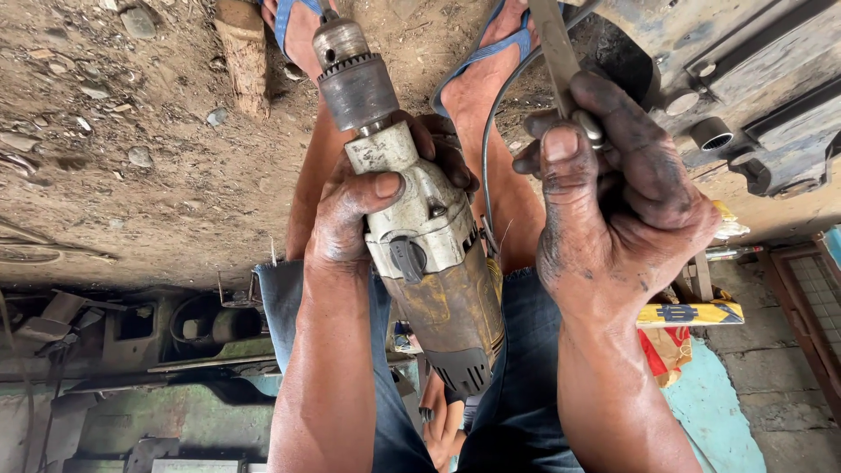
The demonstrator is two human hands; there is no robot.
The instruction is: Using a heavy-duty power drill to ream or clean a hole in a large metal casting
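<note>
At the far left lies a dirt floor [131, 175] strewn with small stones, with a stub of wood [243, 52] near the top edge and dark metal scrap [131, 333] below it.

The left hand [350, 219] is clamped around the body of a corded electric drill [429, 263], thumb laid over the pale front housing just behind the chuck [355, 83]. The drill points away from the person, towards a foot in a blue sandal [293, 26]. Its casing is worn, yellow at the back and grimy grey at the front, with a dark vented tail near the person's jeans [517, 368]. It looks heavy and rigid, nose-weighted by the steel chuck, so a grip close behind the chuck, as here, should steady it best; the greasy casing may be slippery. The toothed chuck collar is hard and offers bite, but is a poor place to hold.

A dark cable [491, 131] curves up between the hands; it is limp and could snag.

The right hand [613, 201], blackened with grease, is closed around a flat metal bar [552, 44] that rises out of the top of the frame. The bar looks stiff and thin-edged, probably slick with oil, and calls for a full fist rather than fingertips. The hands are apart, each shut on its own thing.

To the right sits heavy machinery [753, 105] with round ports, and lower down a yellow box [692, 314].
</note>
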